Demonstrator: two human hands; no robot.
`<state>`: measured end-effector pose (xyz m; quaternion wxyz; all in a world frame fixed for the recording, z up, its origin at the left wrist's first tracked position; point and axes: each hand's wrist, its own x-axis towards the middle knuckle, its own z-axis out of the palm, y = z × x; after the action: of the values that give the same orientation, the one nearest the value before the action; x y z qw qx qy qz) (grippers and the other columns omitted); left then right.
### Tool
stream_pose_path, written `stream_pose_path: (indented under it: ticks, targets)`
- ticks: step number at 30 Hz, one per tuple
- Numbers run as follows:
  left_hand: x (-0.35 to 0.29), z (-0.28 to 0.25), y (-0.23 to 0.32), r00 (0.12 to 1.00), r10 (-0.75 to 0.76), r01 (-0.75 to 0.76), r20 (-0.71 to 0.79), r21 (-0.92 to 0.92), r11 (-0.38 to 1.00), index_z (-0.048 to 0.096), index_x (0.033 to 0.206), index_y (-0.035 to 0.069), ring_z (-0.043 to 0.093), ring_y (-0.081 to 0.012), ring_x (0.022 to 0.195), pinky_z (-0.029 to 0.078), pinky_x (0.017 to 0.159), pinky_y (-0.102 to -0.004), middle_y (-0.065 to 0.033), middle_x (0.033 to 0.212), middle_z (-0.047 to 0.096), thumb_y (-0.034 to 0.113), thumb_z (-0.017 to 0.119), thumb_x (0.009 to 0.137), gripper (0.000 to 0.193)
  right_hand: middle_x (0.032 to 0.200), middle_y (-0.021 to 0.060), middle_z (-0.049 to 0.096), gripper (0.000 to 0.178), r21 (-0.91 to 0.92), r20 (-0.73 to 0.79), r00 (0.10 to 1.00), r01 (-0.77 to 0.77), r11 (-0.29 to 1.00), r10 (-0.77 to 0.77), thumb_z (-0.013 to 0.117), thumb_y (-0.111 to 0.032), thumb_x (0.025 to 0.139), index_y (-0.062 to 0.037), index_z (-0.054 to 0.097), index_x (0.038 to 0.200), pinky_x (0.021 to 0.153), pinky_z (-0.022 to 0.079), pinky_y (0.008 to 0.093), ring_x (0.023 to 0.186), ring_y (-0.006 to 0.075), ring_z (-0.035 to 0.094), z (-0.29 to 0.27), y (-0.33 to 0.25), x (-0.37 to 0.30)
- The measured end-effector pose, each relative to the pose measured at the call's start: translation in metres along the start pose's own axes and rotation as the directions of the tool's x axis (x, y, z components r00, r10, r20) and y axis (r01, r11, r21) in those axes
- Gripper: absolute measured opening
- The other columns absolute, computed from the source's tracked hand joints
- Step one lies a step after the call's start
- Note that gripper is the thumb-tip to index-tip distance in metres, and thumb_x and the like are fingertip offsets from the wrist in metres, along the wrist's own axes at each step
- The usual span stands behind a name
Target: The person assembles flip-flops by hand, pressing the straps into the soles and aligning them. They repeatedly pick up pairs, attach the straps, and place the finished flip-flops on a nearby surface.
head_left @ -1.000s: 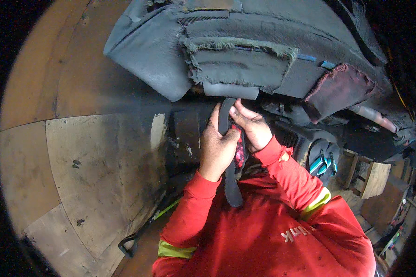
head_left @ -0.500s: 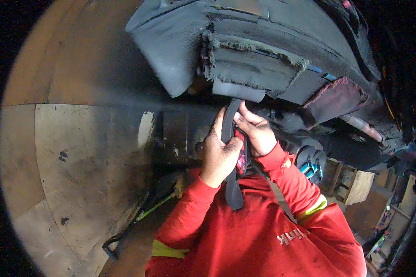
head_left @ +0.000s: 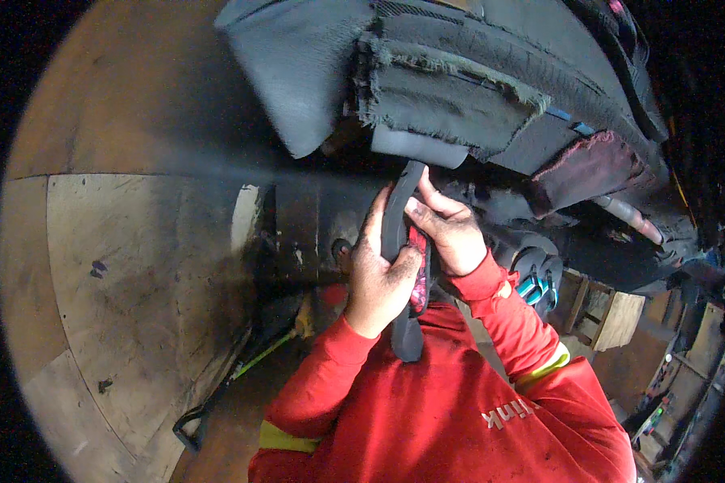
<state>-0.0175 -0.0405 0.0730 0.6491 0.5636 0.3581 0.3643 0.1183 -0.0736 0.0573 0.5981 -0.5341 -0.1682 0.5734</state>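
Held edge-on in front of my chest is a black flip-flop with a red patterned strap; its sole stands nearly upright. My left hand grips it from the left, thumb across the red part and fingers behind the sole. From the right, my right hand closes on its upper half, thumb and fingers near the top end. That top end is just under a smooth grey roller; whether they touch, I cannot tell. My hands hide part of the strap and sole.
Frayed dark cloth hangs over the dark machine housing above the roller. A maroon cloth drapes to its right. Stained wooden boards stand at left. Flip-flops with teal straps are beyond my right arm, near a wooden box.
Held in both hands, the flip-flop has shifted slightly, its top end higher and tilted a little more to the right. My grip looks the same.
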Motion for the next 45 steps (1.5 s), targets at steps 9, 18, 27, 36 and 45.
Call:
stream_pose_path:
  ticks: [9, 18, 27, 36, 45]
  targets:
    - [0.025, 0.007, -0.016, 0.999, -0.046, 0.047, -0.003, 0.031, 0.998, 0.04, 0.144, 0.0, 0.059, -0.0201, 0.113, 0.045, 0.097, -0.0297, -0.0154, 0.128, 0.059, -0.004, 0.054, 0.079, 0.067, 0.112, -0.0015, 0.066, 0.032, 0.085, -0.059, 0.995, -0.076, 0.993, 0.081, 0.067, -0.011, 0.095, -0.0031, 0.064, 0.126, 0.091, 0.048, 0.025, 0.099, 0.0063, 0.058, -0.009, 0.006, 0.025]
    - [-0.01, 0.0, -0.011, 0.998, 0.069, -0.069, -0.007, -0.088, 0.994, 0.032, 0.149, -0.001, 0.05, -0.0204, 0.128, 0.04, 0.107, -0.0318, -0.0138, 0.141, 0.05, -0.01, 0.05, 0.077, 0.075, 0.119, -0.0025, 0.062, 0.063, -0.149, 0.03, 0.996, 0.09, 0.985, -0.086, 0.067, -0.002, 0.092, -0.0098, 0.041, 0.149, 0.094, 0.047, 0.0233, 0.101, 0.0041, 0.055, 0.001, 0.0, -0.009]
    - [0.025, -0.007, 0.006, 0.997, -0.017, -0.008, 0.073, 0.33, 0.944, 0.041, 0.143, -0.001, 0.066, -0.0276, 0.108, 0.05, 0.091, -0.035, -0.0226, 0.118, 0.064, 0.008, 0.063, 0.084, 0.064, 0.109, -0.0018, 0.067, 0.037, 0.322, -0.022, 0.998, -0.05, 0.945, 0.06, 0.065, -0.014, 0.096, -0.0081, 0.06, 0.132, 0.081, 0.048, 0.0239, 0.092, 0.0077, 0.059, -0.001, 0.029, 0.017]
    - [0.022, 0.014, -0.044, 0.996, -0.092, 0.093, 0.014, -0.119, 0.989, 0.041, 0.144, 0.0, 0.058, -0.0194, 0.116, 0.046, 0.098, -0.0324, -0.0138, 0.129, 0.058, -0.004, 0.054, 0.08, 0.065, 0.118, 0.0005, 0.064, 0.042, 0.013, -0.001, 1.0, -0.008, 1.0, 0.008, 0.069, -0.012, 0.093, -0.0013, 0.058, 0.133, 0.091, 0.049, 0.0254, 0.103, 0.0067, 0.058, -0.032, 0.019, 0.031]
    - [-0.03, -0.029, 0.033, 0.997, -0.072, 0.082, 0.04, -0.513, 0.855, 0.044, 0.137, -0.001, 0.05, -0.0181, 0.126, 0.039, 0.108, -0.0363, -0.0122, 0.139, 0.052, 0.0, 0.063, 0.091, 0.05, 0.148, 0.0263, 0.039, 0.097, -0.607, 0.52, 0.693, 0.711, 0.355, -0.5, 0.088, -0.03, 0.068, -0.0056, 0.04, 0.149, 0.103, 0.045, 0.0431, 0.132, 0.0409, 0.048, -0.004, -0.046, -0.061]
